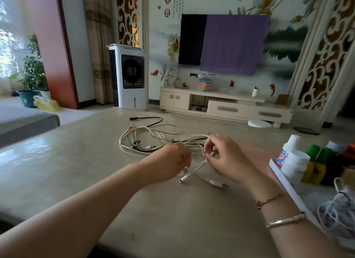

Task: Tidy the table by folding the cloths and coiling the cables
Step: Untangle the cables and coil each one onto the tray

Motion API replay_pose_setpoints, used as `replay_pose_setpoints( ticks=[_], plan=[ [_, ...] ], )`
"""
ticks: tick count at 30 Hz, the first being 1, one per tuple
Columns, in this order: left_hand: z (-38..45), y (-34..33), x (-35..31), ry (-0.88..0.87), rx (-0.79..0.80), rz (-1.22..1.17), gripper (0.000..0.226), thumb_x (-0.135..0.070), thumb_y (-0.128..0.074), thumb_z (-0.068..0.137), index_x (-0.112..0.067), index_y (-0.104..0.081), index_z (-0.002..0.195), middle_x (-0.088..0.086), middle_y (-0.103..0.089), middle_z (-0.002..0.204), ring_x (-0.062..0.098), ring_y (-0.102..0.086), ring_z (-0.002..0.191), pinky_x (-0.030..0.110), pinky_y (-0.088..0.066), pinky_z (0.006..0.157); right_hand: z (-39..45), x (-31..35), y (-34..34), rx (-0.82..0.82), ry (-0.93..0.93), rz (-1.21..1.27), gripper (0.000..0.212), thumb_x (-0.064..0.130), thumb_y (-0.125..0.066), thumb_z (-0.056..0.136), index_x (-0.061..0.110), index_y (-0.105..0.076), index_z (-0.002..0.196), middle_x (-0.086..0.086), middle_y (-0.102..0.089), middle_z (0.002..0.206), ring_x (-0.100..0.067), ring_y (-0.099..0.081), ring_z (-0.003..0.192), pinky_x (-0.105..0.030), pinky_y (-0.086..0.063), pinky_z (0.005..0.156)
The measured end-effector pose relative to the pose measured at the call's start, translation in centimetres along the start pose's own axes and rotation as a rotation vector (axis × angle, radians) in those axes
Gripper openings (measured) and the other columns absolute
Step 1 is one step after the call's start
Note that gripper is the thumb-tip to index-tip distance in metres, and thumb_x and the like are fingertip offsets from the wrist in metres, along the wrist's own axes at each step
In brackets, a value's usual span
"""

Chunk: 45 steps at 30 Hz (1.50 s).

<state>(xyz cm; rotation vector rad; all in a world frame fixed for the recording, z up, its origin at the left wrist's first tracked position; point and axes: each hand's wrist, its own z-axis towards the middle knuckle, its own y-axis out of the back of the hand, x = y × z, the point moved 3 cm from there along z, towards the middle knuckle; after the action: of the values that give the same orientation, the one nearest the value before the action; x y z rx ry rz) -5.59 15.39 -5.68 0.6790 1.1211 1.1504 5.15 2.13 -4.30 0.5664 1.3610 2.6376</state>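
A tangle of white and black cables [153, 140] lies mid-desk [76, 171]. Left hand [171, 161] and right hand [221, 156] each pinch white strands at its near edge. Right of the tangle, bottle labels [281, 158] on a tray [288, 186] are unreadable.

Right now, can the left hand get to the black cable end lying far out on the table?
Probably yes. The left hand has only bare tabletop and loose white cables between it and the black cable end.

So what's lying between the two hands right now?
White cable strands run across the gap from the left hand to the right hand, over the table, in the head view.
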Motion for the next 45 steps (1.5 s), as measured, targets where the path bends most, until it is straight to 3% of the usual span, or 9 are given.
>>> replay_pose_setpoints(
  ticks=[5,12,19,24,27,33,39,43,45],
  plan=[
    [-0.1,2.5,0.5,0.352,-0.258,-0.73,0.027,-0.01,-0.037,0.102,-0.008,-0.054,0.081,0.002,-0.059,0.061,0.02,-0.057,0.061,0.034,-0.046,0.069,-0.2,0.7,0.3,-0.466,-0.053,0.116,0.028,0.008,-0.067,0.084,0.011,-0.049,0.105,0.002,-0.044,0.102,-0.009,-0.049,0.074,-0.012,-0.041,0.065],
    [-0.7,3.9,0.7,0.392,-0.28,-1.423,0.023,-0.017,-0.043,0.101,-0.007,-0.063,0.097,0.002,-0.058,0.066,0.012,-0.06,0.062,0.051,-0.057,0.074,-0.5,3.0,-4.6,0.035,0.039,0.153,0.028,0.016,-0.064,0.085,0.021,-0.058,0.112,0.008,-0.051,0.103,-0.006,-0.051,0.081,-0.016,-0.044,0.071],
    [-0.9,3.8,0.4,0.368,-0.13,-1.405,0.029,-0.006,-0.037,0.102,-0.011,-0.058,0.122,0.006,-0.059,0.069,0.011,-0.054,0.055,0.054,-0.052,0.087,-0.3,1.5,-3.0,-0.156,-0.03,-0.12,0.002,0.021,-0.064,0.088,0.021,-0.062,0.089,0.007,-0.05,0.089,-0.006,-0.045,0.075,-0.016,-0.036,0.06],
    [-1.0,3.8,0.3,0.414,-0.036,-1.291,0.033,0.001,-0.039,0.098,-0.012,-0.058,0.121,0.012,-0.059,0.068,0.013,-0.045,0.043,0.041,-0.06,0.075,-0.4,0.5,-0.9,-0.288,-0.128,-0.14,0.006,0.031,-0.058,0.09,0.031,-0.059,0.096,0.012,-0.047,0.089,-0.009,-0.05,0.081,-0.022,-0.034,0.055],
    [-1.3,3.6,0.3,0.442,0.031,-0.952,0.02,-0.02,-0.046,0.099,-0.009,-0.06,0.108,0.012,-0.065,0.068,0.018,-0.055,0.045,0.03,-0.057,0.057,-0.3,0.7,-0.9,-0.27,-0.096,-0.104,0.008,0.031,-0.059,0.09,0.03,-0.059,0.097,0.013,-0.05,0.093,-0.008,-0.051,0.087,-0.023,-0.036,0.06],
    [-1.5,2.2,0.7,0.495,0.257,-0.596,0.055,-0.071,-0.049,0.082,-0.02,-0.069,0.082,0.006,-0.07,0.067,0.025,-0.071,0.06,0.012,-0.035,0.037,-0.5,1.4,-1.6,-0.124,0.066,0.104,0.016,0.03,-0.07,0.084,0.026,-0.066,0.099,0.013,-0.05,0.102,-0.001,-0.043,0.104,-0.018,-0.039,0.085],
    [-1.5,1.8,1.0,0.417,0.277,-0.614,0.014,-0.033,-0.073,0.082,-0.023,-0.07,0.091,-0.002,-0.073,0.079,0.013,-0.071,0.066,0.021,-0.053,0.055,-0.4,2.7,-1.9,-0.107,0.122,0.267,0.019,0.027,-0.076,0.082,0.022,-0.067,0.098,0.014,-0.059,0.095,0.002,-0.054,0.096,-0.007,-0.038,0.08],
    [-1.4,1.8,1.0,0.431,0.284,-0.697,0.032,-0.03,-0.069,0.075,-0.012,-0.067,0.101,0.006,-0.074,0.097,0.029,-0.072,0.087,0.054,-0.05,0.086,-0.5,3.0,-2.0,-0.092,0.07,0.399,0.018,0.024,-0.073,0.083,0.026,-0.06,0.096,0.016,-0.065,0.095,0.007,-0.058,0.095,-0.002,-0.036,0.077],
    [-1.4,1.7,1.2,0.487,0.279,-0.87,0.036,-0.03,-0.062,0.087,-0.004,-0.06,0.112,0.009,-0.073,0.102,0.033,-0.071,0.09,0.051,-0.052,0.087,-0.6,2.8,-2.1,-0.053,0.061,0.42,0.018,0.012,-0.067,0.086,0.025,-0.059,0.096,0.015,-0.066,0.099,0.006,-0.058,0.099,-0.004,-0.038,0.08]
  ],
)
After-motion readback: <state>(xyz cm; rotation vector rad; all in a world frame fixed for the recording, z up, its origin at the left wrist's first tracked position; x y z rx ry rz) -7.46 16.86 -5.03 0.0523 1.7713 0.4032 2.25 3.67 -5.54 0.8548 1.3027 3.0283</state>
